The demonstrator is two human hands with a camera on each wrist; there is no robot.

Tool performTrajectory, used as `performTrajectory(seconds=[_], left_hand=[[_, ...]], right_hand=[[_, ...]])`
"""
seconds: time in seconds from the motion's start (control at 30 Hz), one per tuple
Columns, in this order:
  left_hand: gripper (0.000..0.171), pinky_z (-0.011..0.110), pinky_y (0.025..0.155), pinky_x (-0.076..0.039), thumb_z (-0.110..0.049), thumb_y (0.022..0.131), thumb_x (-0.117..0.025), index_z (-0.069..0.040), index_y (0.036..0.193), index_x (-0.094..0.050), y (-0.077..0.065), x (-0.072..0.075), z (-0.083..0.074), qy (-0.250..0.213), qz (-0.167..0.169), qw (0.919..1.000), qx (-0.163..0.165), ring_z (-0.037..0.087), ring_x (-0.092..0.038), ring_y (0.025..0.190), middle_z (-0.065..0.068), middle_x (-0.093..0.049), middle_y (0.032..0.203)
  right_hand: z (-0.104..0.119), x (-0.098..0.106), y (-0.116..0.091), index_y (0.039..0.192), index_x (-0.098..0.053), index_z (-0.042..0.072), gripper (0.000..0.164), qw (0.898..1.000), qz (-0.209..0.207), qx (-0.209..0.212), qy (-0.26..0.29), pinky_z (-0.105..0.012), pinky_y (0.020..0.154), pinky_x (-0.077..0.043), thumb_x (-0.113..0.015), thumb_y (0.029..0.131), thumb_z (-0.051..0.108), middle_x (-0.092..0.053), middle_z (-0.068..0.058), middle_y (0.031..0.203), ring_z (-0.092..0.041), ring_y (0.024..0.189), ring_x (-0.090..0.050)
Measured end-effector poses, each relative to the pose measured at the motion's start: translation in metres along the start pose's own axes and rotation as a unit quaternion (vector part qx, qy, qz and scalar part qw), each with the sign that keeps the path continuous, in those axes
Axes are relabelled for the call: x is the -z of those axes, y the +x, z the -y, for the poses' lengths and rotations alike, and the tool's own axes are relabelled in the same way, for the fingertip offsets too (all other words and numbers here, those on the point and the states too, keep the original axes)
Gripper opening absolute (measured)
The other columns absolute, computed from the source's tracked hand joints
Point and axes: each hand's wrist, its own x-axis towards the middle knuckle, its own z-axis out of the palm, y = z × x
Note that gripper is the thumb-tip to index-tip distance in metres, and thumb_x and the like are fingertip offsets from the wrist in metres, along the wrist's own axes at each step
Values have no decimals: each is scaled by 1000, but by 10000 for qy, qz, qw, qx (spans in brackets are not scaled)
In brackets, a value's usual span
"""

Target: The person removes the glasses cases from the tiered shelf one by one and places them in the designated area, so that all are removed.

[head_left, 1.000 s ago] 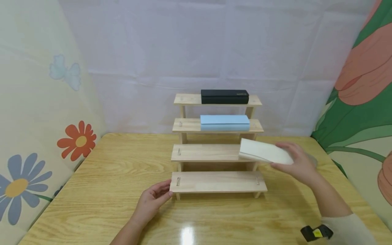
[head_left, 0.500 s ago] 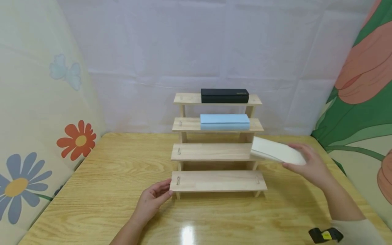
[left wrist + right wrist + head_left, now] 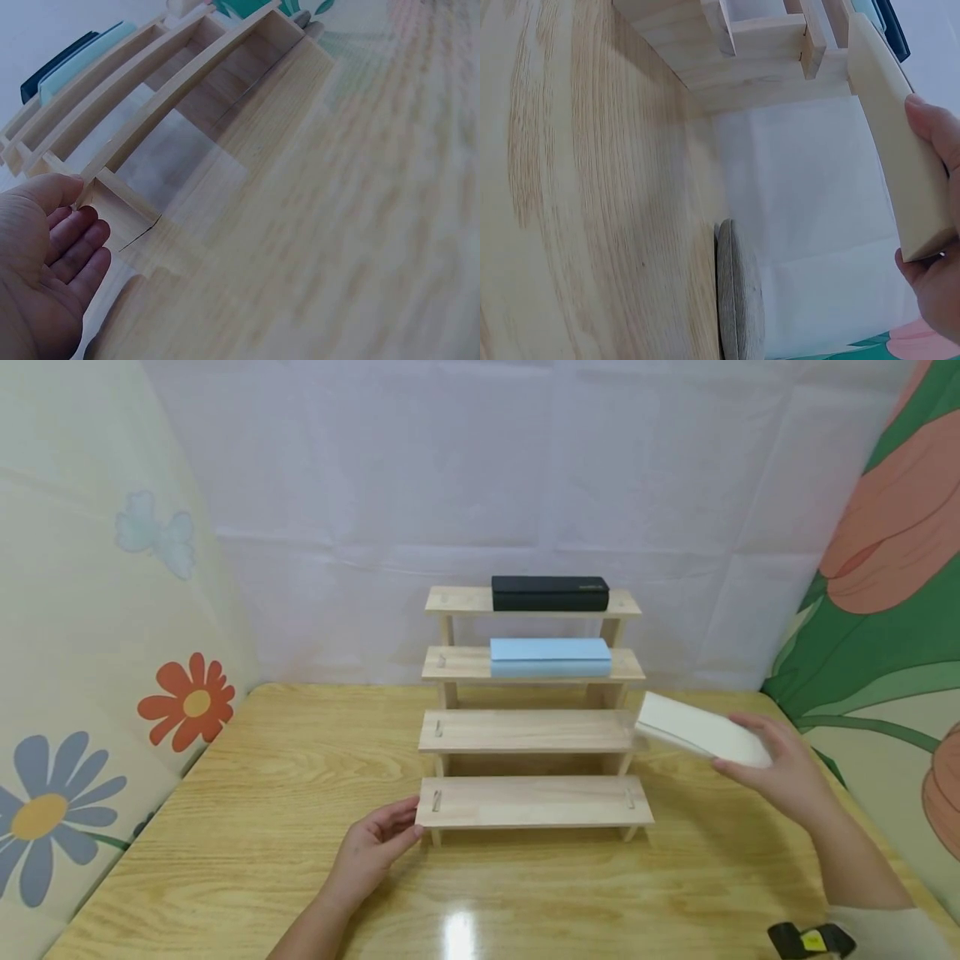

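1. Two hands are at work, both occupied.
2. The left hand [image 3: 371, 852] lightly grips the left end of the wooden stand [image 3: 536, 802], thumb at the front corner of the lowest shelf; three fingers show loosely curled below it in the left wrist view.
3. The right hand [image 3: 783, 768] is closed around one white case [image 3: 701, 727], thumb on one side and fingers on the other.
4. That case is tilted above the worktop [image 3: 300, 752], right of the stand – its far end is just beside the second shelf from the bottom, and whether they touch I cannot tell.
5. The stand has four stepped shelves and carries two cases: one black case [image 3: 550, 594] on the top shelf, one light-blue case [image 3: 550, 657] on the next down.
6. One grey, rounded object [image 3: 739, 292] rests on the worktop, seen in the right wrist view.
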Motion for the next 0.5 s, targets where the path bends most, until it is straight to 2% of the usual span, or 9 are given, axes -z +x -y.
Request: performTrajectory(seconds=[0.2,0.5], left_hand=[[42,16,82,-55,-4,88,-70,6,127,-59,-1,1,0,-12,68,10000,-16,2,-64,92,23,-67,117],[42,16,82,-55,-3,88,-69,7,127,-59,-1,0,-1,-32,57,10000,13,2,-65,92,24,-67,118]], right_hand=[[-9,4,-4,141,-47,0,72,9996,29,-273,-91,-39,78,-36,-78,84,29,-41,-31,140,-44,116,-41],[-23,4,-7,141,-46,-3,71,9993,-115,-319,-166,-39,77,-35,-78,84,26,-43,-33,134,-44,111,-42]])
